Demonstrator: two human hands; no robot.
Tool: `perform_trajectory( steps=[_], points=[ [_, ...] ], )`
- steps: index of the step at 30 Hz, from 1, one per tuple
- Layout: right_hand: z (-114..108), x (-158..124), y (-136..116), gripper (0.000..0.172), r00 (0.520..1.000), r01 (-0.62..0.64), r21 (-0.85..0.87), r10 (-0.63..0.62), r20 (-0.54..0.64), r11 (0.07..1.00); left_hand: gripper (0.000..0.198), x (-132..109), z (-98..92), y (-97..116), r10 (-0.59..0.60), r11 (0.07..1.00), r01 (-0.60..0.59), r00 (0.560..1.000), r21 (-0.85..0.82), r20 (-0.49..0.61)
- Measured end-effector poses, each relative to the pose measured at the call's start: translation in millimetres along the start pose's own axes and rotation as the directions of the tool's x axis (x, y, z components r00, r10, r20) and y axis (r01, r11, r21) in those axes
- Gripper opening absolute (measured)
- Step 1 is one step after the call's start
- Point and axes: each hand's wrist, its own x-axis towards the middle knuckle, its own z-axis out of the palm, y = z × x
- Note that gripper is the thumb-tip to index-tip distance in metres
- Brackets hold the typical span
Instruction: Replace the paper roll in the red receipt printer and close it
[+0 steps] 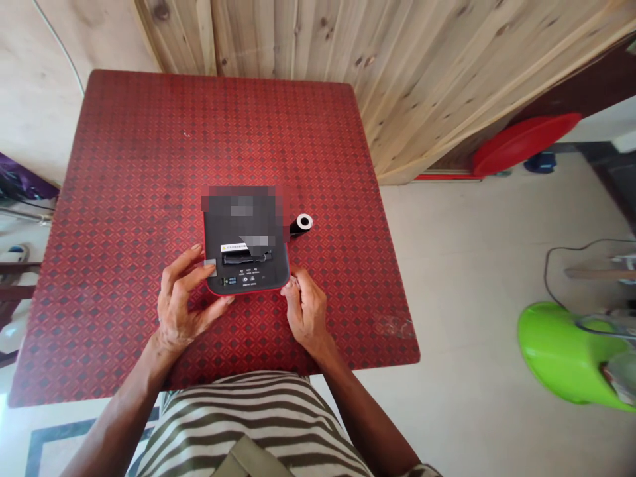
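A flat black device (248, 228) with rounded corners and a red edge is in front of me above the table. A dark slot, a white strip with a warning mark and small buttons show on its face; its upper part is blurred by pixelation. My left hand (179, 298) grips its lower left side, a finger on a grey piece (211, 267) at the edge and the thumb along the bottom. At the lower right corner, my right hand (308, 308) pinches the device between thumb and curled fingers. Just right of it lies a black roll (301, 225) with a white end.
The table (163, 132) has a red patterned cover. A wooden plank wall (308, 40) stands behind it. On the floor to the right are a bright green plastic stool or tub (556, 351), a cable and, farther back, a red round basin (527, 142).
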Motion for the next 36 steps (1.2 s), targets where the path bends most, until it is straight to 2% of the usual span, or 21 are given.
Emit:
perform_trajectory(
  steps=[9,14,16,18,19,21,22,24,26,29,32,36],
  points=[
    [-1.6,1.0,-2.3,0.018,1.0,0.001,0.012,-0.001,0.006,1.0,0.054,1.2,-0.6,-1.9,-0.099,0.994,0.101,0.994,-0.047,0.04],
    [-5.3,-0.9,-4.0,0.02,1.0,0.003,0.005,-0.003,-0.023,1.0,0.051,-2.0,2.3,-1.2,-0.079,0.996,0.08,0.997,-0.046,0.022],
    [-14.9,6.0,-11.5,0.017,0.994,0.043,-0.032,-0.046,-0.099,0.999,0.051,-3.1,3.1,-0.9,-0.068,0.997,0.068,0.998,-0.019,0.004],
    [-26.9,22.4,-24.4,0.015,0.974,0.154,-0.092,-0.167,-0.152,0.984,0.053,-3.5,3.2,-0.8,-0.05,0.999,0.05,0.999,0.008,-0.008],
    [-32.0,34.3,-32.4,0.016,0.958,0.234,-0.128,-0.252,-0.141,0.964,0.055,-3.6,3.0,-1.0,-0.037,0.999,0.037,0.999,0.015,-0.012],
    [-36.7,63.7,-49.7,0.017,0.906,0.414,-0.21,-0.423,0.003,0.886,0.057,-3.7,2.7,-1.4,-0.018,1.0,0.018,1.0,0.014,-0.014],
    [-35.5,79.6,-58.3,0.017,0.877,0.48,-0.257,-0.463,0.128,0.839,0.057,-3.9,2.6,-1.8,-0.016,1.0,0.016,1.0,0.012,-0.011],
    [-26.7,109.5,-74.0,0.023,0.834,0.525,-0.378,-0.371,0.409,0.763,0.058,-4.9,2.8,-2.3,-0.02,1.0,0.02,1.0,0.013,0.0],
    [-12.7,132.4,-86.8,0.024,0.774,0.548,-0.462,-0.212,0.597,0.698,0.057,-6.2,3.5,-2.7,-0.022,1.0,0.022,1.0,0.013,0.005],
    [6.0,150.1,-97.7,0.027,0.711,0.567,-0.508,-0.074,0.699,0.649,0.055,-8.0,5.2,-2.5,-0.021,1.0,0.021,1.0,0.002,0.001],
    [13.6,156.6,-99.1,0.034,0.671,0.583,-0.503,-0.029,0.741,0.638,0.055,-8.7,6.3,-1.8,-0.025,1.0,0.025,1.0,-0.005,-0.003],
    [11.2,161.3,-97.5,0.035,0.614,0.61,-0.476,0.003,0.79,0.633,0.053,-8.5,6.7,-1.6,-0.016,1.0,0.016,1.0,-0.01,-0.009]
  ],
)
